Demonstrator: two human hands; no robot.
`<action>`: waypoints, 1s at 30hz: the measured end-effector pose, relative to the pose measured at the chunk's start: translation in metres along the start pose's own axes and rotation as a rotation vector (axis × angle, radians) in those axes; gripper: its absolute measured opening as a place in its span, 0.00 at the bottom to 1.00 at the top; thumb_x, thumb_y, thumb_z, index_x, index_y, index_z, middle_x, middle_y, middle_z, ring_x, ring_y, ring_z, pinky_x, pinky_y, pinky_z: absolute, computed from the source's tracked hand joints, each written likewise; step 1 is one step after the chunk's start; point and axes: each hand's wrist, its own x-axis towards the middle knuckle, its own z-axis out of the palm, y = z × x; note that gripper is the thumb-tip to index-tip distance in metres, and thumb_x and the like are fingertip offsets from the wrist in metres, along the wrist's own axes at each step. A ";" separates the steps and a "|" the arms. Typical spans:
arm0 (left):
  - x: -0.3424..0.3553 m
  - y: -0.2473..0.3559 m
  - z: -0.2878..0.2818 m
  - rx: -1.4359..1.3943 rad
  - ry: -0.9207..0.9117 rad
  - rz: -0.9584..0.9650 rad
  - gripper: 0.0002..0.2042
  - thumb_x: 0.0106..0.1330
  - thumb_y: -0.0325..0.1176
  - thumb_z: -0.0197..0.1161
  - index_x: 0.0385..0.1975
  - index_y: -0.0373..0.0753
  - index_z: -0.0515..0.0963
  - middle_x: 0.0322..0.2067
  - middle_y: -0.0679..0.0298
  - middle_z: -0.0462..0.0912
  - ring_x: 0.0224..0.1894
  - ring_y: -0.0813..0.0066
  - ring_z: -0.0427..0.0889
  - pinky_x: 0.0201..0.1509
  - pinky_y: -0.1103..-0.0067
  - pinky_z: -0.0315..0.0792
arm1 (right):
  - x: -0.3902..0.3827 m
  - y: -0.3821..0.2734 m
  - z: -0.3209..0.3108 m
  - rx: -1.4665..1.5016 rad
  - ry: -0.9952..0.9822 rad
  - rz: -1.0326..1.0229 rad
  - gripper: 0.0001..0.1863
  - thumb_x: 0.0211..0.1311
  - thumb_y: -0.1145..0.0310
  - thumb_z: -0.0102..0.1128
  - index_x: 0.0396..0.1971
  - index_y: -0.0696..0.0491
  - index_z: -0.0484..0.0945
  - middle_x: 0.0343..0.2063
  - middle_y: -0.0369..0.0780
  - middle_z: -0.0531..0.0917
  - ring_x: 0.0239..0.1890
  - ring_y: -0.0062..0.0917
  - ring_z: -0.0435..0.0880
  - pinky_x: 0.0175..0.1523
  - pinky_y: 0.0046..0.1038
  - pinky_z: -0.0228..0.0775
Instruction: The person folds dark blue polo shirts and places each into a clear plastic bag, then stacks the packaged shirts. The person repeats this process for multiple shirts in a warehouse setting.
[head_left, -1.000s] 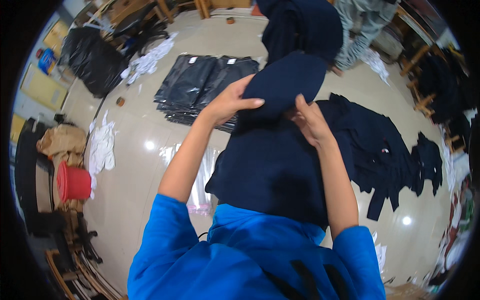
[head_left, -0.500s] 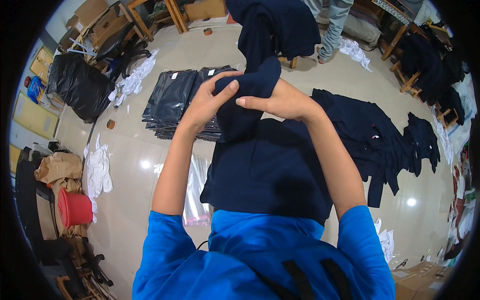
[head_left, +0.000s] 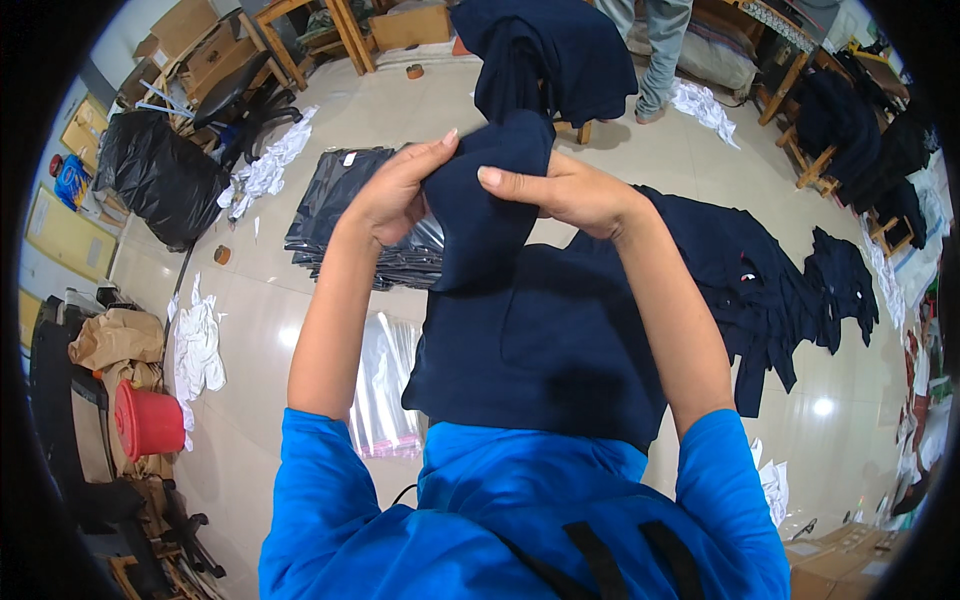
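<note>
A dark navy garment (head_left: 580, 330) lies over my lap, and a narrow sleeve-like part (head_left: 480, 235) of it is lifted in front of me. My right hand (head_left: 580, 195) grips this part from the right, thumb flat on top and fingers hidden beneath the cloth. On the other side, my left hand (head_left: 390, 195) holds its left edge; the thumb points up along the cloth and the fingertips are partly hidden behind it. Just beyond my left hand is a stack of dark garments in clear plastic bags (head_left: 330, 205).
Clear plastic bags (head_left: 385, 380) lie on the floor left of my lap. More navy garments (head_left: 720, 260) spread to the right, and others cover a stool (head_left: 560, 60) ahead, near a person's legs (head_left: 665, 60). At left are a red bucket (head_left: 150, 420) and a black sack (head_left: 160, 180).
My left hand has shifted slightly left and its thumb has slid from the cloth's top toward its edge. The fold that stood up between my hands now lies flatter.
</note>
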 end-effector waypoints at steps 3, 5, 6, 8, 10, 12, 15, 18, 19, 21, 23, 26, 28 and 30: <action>0.004 0.000 -0.004 -0.012 -0.069 0.286 0.18 0.82 0.39 0.60 0.64 0.36 0.75 0.49 0.67 0.89 0.47 0.84 0.87 0.50 0.84 0.80 | 0.007 0.006 -0.007 0.076 0.008 0.008 0.35 0.71 0.41 0.68 0.63 0.55 0.80 0.54 0.40 0.87 0.59 0.26 0.85 0.67 0.32 0.75; 0.011 0.001 -0.014 0.036 -0.046 0.398 0.17 0.82 0.37 0.60 0.64 0.37 0.75 0.48 0.67 0.89 0.46 0.85 0.87 0.49 0.84 0.80 | 0.016 0.012 -0.013 0.176 0.042 -0.038 0.26 0.78 0.49 0.62 0.61 0.55 0.81 0.53 0.37 0.88 0.55 0.22 0.87 0.64 0.31 0.77; 0.014 0.001 -0.021 0.064 -0.033 0.448 0.16 0.82 0.36 0.60 0.64 0.37 0.74 0.47 0.67 0.88 0.46 0.86 0.87 0.48 0.84 0.80 | 0.019 0.014 -0.010 0.227 0.087 -0.056 0.22 0.80 0.53 0.60 0.60 0.55 0.81 0.52 0.36 0.88 0.54 0.22 0.87 0.63 0.31 0.78; 0.017 -0.002 -0.029 0.119 0.005 0.587 0.13 0.83 0.33 0.59 0.61 0.37 0.76 0.44 0.70 0.87 0.43 0.90 0.82 0.46 0.87 0.75 | 0.030 0.017 -0.006 0.148 0.234 -0.217 0.17 0.80 0.64 0.56 0.59 0.57 0.82 0.50 0.34 0.88 0.50 0.18 0.85 0.56 0.25 0.77; 0.010 -0.002 -0.033 0.275 0.086 0.710 0.12 0.83 0.32 0.58 0.60 0.37 0.76 0.43 0.72 0.86 0.42 0.91 0.79 0.47 0.88 0.72 | 0.036 0.018 -0.005 -0.132 0.313 -0.412 0.17 0.80 0.66 0.57 0.59 0.58 0.83 0.48 0.34 0.88 0.47 0.16 0.84 0.52 0.23 0.76; -0.009 -0.001 -0.025 0.232 0.035 0.737 0.11 0.82 0.28 0.57 0.59 0.35 0.77 0.46 0.71 0.83 0.46 0.87 0.79 0.52 0.86 0.72 | 0.031 0.016 0.000 -0.215 0.367 -0.480 0.16 0.80 0.70 0.58 0.61 0.58 0.82 0.38 0.27 0.85 0.41 0.10 0.78 0.48 0.17 0.72; -0.051 -0.032 -0.039 0.498 0.173 0.719 0.12 0.78 0.21 0.56 0.57 0.31 0.76 0.49 0.64 0.83 0.53 0.77 0.81 0.61 0.78 0.74 | 0.023 0.046 0.019 -0.099 0.232 -0.554 0.17 0.78 0.74 0.57 0.62 0.61 0.81 0.45 0.29 0.87 0.48 0.11 0.80 0.55 0.19 0.75; -0.117 -0.100 -0.062 0.675 0.133 0.578 0.15 0.69 0.16 0.55 0.54 0.30 0.77 0.52 0.56 0.84 0.57 0.67 0.83 0.67 0.70 0.74 | -0.025 0.085 0.062 -0.417 0.089 -0.500 0.32 0.58 0.82 0.56 0.66 0.55 0.80 0.65 0.50 0.82 0.68 0.40 0.81 0.73 0.37 0.72; -0.145 -0.126 -0.061 0.550 0.113 0.410 0.15 0.64 0.14 0.54 0.49 0.30 0.79 0.53 0.52 0.85 0.57 0.63 0.85 0.69 0.67 0.73 | -0.035 0.110 0.078 -0.461 -0.015 -0.558 0.34 0.57 0.80 0.58 0.68 0.53 0.78 0.68 0.51 0.79 0.73 0.46 0.74 0.78 0.41 0.66; -0.187 -0.176 -0.052 0.465 0.116 0.246 0.15 0.59 0.13 0.52 0.41 0.32 0.82 0.50 0.51 0.87 0.56 0.59 0.87 0.69 0.66 0.74 | -0.067 0.151 0.120 -0.741 -0.114 -0.467 0.35 0.61 0.73 0.66 0.71 0.50 0.74 0.74 0.49 0.71 0.78 0.44 0.66 0.81 0.47 0.58; -0.217 -0.222 -0.046 0.654 0.104 0.269 0.18 0.54 0.11 0.54 0.41 0.34 0.84 0.52 0.51 0.88 0.64 0.54 0.82 0.73 0.62 0.70 | -0.085 0.180 0.149 -0.859 -0.211 -0.519 0.32 0.64 0.65 0.69 0.68 0.52 0.76 0.72 0.50 0.73 0.77 0.45 0.68 0.80 0.49 0.58; -0.240 -0.256 -0.031 0.628 0.171 0.136 0.12 0.60 0.16 0.64 0.42 0.35 0.84 0.56 0.55 0.87 0.70 0.51 0.77 0.76 0.59 0.66 | -0.094 0.202 0.162 -0.832 -0.184 -0.558 0.27 0.64 0.63 0.69 0.63 0.54 0.80 0.69 0.51 0.76 0.74 0.46 0.72 0.78 0.49 0.61; -0.239 -0.260 -0.030 0.679 0.194 0.175 0.16 0.60 0.22 0.69 0.50 0.37 0.83 0.63 0.53 0.82 0.74 0.50 0.72 0.78 0.57 0.63 | -0.096 0.196 0.161 -0.801 -0.148 -0.552 0.26 0.63 0.64 0.69 0.62 0.53 0.82 0.68 0.50 0.77 0.74 0.45 0.73 0.79 0.49 0.61; -0.232 -0.258 -0.024 0.770 0.233 0.242 0.23 0.60 0.27 0.74 0.58 0.40 0.81 0.70 0.52 0.76 0.77 0.48 0.67 0.80 0.56 0.59 | -0.095 0.185 0.156 -0.750 -0.108 -0.550 0.26 0.63 0.67 0.69 0.62 0.52 0.83 0.67 0.49 0.79 0.74 0.42 0.74 0.80 0.48 0.61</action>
